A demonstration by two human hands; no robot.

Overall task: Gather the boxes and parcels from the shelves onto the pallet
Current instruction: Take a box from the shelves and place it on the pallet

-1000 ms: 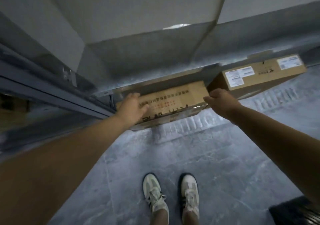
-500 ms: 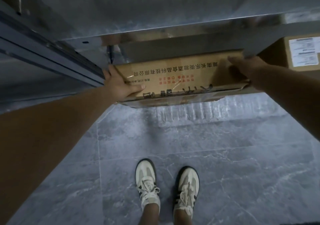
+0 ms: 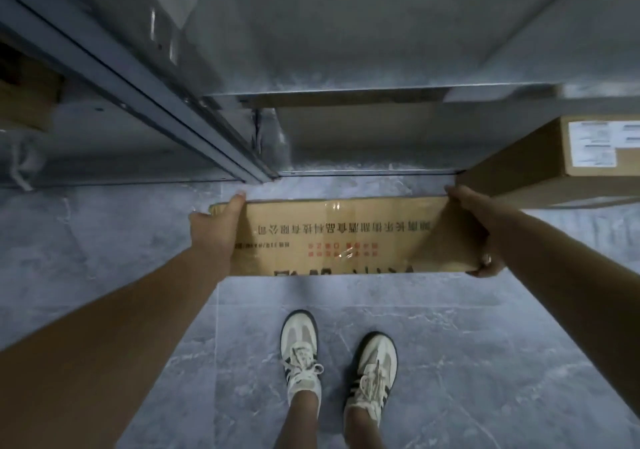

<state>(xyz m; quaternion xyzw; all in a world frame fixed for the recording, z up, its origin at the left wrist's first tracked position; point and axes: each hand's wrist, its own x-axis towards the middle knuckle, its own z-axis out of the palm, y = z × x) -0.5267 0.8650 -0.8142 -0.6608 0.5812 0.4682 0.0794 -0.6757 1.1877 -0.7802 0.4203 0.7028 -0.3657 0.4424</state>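
Note:
A flat brown cardboard box (image 3: 332, 237) with printed black and red characters and clear tape hangs in front of me, clear of the grey metal shelf (image 3: 346, 97). My left hand (image 3: 216, 227) grips its left end, thumb on top. At the right end, my right hand (image 3: 479, 237) holds the box with fingers wrapped under the near corner. A second brown box (image 3: 540, 168) with a white label stays on the low shelf at the right, just behind my right hand.
A grey metal upright (image 3: 166, 102) runs diagonally from the upper left to the shelf's front edge. Another brown carton (image 3: 24, 102) and a white cord sit in the left bay. Grey tiled floor (image 3: 485, 362) lies below, with my two shoes under the box.
The box has come out of the low shelf toward me and now hangs over the floor. Both hands stayed on its ends and moved with it.

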